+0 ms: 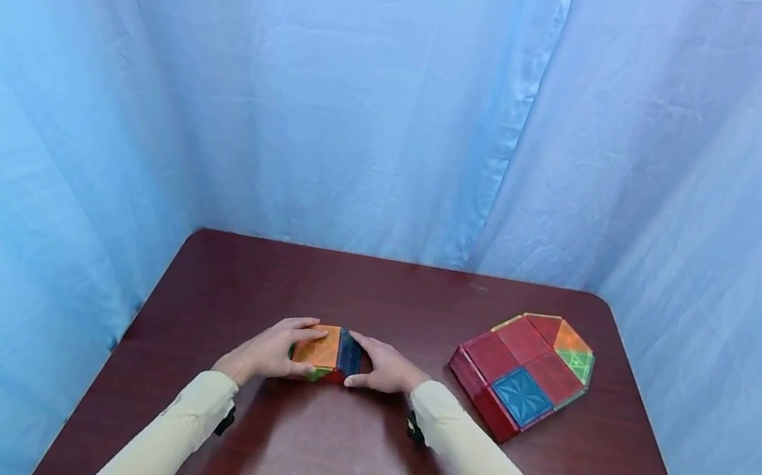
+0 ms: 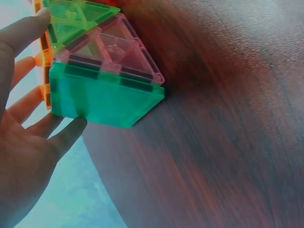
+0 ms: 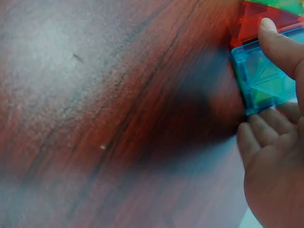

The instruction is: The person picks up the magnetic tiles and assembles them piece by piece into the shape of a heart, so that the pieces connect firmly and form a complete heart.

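A small block of translucent magnetic tiles sits on the table between both hands. Its top is an orange square tile [image 1: 319, 345], and a blue square tile [image 3: 263, 78] slopes down its right side. My left hand [image 1: 267, 349] grips the left part, thumb at the near face and fingers over the far side. In the left wrist view, a green triangular tile [image 2: 78, 19] and a pink one [image 2: 116, 50] fill the near face, beside a teal square tile [image 2: 99, 95]. My right hand [image 1: 392, 370] holds the right end, its thumb by a red triangular tile [image 3: 251, 23].
A larger, flat-topped magnetic tile build [image 1: 518, 370] in red, blue, orange and green stands at the right of the dark wooden table [image 1: 329, 456]. Light blue curtains [image 1: 373, 102] hang behind the table and along both sides.
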{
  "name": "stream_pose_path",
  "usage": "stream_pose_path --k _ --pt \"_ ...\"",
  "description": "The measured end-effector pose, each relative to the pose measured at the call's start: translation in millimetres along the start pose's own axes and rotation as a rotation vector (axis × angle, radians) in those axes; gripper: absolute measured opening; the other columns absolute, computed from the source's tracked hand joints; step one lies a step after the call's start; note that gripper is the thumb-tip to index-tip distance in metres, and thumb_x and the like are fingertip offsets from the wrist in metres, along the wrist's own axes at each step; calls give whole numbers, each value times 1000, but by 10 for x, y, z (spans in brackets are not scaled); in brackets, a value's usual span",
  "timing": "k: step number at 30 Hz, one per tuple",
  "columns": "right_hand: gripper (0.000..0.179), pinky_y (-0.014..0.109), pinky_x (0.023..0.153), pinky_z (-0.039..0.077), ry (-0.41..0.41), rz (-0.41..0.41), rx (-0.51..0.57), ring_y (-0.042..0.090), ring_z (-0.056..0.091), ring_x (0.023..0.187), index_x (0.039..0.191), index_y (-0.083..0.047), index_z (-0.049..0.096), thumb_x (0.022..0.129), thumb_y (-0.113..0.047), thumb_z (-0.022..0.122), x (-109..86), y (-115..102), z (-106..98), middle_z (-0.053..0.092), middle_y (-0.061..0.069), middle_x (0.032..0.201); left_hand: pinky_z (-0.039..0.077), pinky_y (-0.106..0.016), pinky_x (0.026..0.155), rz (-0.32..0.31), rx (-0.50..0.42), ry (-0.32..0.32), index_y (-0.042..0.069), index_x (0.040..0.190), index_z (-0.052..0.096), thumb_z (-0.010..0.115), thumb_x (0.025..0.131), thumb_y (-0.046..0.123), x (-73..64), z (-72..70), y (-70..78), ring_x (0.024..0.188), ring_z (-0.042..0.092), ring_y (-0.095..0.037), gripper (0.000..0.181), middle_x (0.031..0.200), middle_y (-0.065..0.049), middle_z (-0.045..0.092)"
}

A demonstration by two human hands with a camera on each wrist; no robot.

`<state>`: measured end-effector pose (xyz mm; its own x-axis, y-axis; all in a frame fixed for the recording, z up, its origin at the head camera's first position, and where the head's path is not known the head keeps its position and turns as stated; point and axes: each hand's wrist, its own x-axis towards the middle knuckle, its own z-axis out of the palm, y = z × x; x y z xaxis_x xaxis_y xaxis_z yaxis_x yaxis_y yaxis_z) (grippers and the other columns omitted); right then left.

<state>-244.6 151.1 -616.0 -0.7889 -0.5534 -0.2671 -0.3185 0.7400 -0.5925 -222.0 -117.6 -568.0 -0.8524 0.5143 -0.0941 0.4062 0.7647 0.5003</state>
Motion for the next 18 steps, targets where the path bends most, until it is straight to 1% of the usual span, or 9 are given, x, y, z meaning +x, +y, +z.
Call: stream_pose_path --k 3,6,8,10,13,14,15,16,18 --pt "90 50 118 37 -9 15 -35 29 39 147 162 -16 28 91 -47 74 -90 -33 -64 38 11 161 42 -52 113 -4 -10 -28 19 148 55 80 88 31 17 4 22 143 41 -34 67 158 -10 42" --pt "73 49 115 40 32 -9 -86 30 45 143 155 -10 41 96 -41 69 -192 -48 -225 48 12 154 44 -51 112 1 -14 -39 19 149 54 81 87 28 28 -2 36 143 41 -34 68 159 -10 41" --pt "57 48 112 44 87 -43 -113 30 52 136 146 -6 53 99 -35 67 -267 -34 -398 56 13 145 45 -51 110 7 -16 -38 18 149 54 82 86 25 27 -8 39 142 41 -35 70 158 -11 42" --pt "42 48 107 48 158 -93 -138 30 59 127 135 -4 63 100 -28 65 -355 17 -624 64 12 134 46 -50 109 9 -9 -46 20 151 51 83 85 23 25 -14 38 142 41 -35 73 158 -11 41" --pt "29 48 100 52 283 -117 -160 29 64 116 122 -5 71 100 -22 64 -544 190 -1038 70 11 121 48 -49 106 24 5 -53 25 153 47 83 84 21 23 -17 42 140 40 -35 79 157 -11 41" --pt "27 49 98 53 333 -111 -164 31 65 114 119 -5 72 99 -21 64 -624 280 -1182 71 12 118 49 -48 105 29 10 -54 27 155 45 83 83 21 25 -16 48 139 40 -34 81 156 -10 41" --pt "26 50 98 52 379 -82 -163 32 65 112 118 -5 73 99 -20 64 -717 380 -1331 71 13 118 50 -47 103 35 15 -52 28 156 43 83 83 21 33 -16 52 138 40 -33 83 155 -9 41" --pt "26 52 97 52 422 -42 -162 33 65 112 118 -4 72 100 -20 62 -822 498 -1473 71 15 118 51 -47 102 42 20 -46 30 157 41 83 84 21 42 -12 57 137 41 -33 85 154 -9 41" --pt "31 56 99 49 483 75 -143 39 62 116 123 -2 69 102 -22 59 -1060 760 -1712 68 20 123 51 -46 101 57 36 -21 31 158 38 84 83 25 60 4 64 135 42 -31 88 151 -7 44"
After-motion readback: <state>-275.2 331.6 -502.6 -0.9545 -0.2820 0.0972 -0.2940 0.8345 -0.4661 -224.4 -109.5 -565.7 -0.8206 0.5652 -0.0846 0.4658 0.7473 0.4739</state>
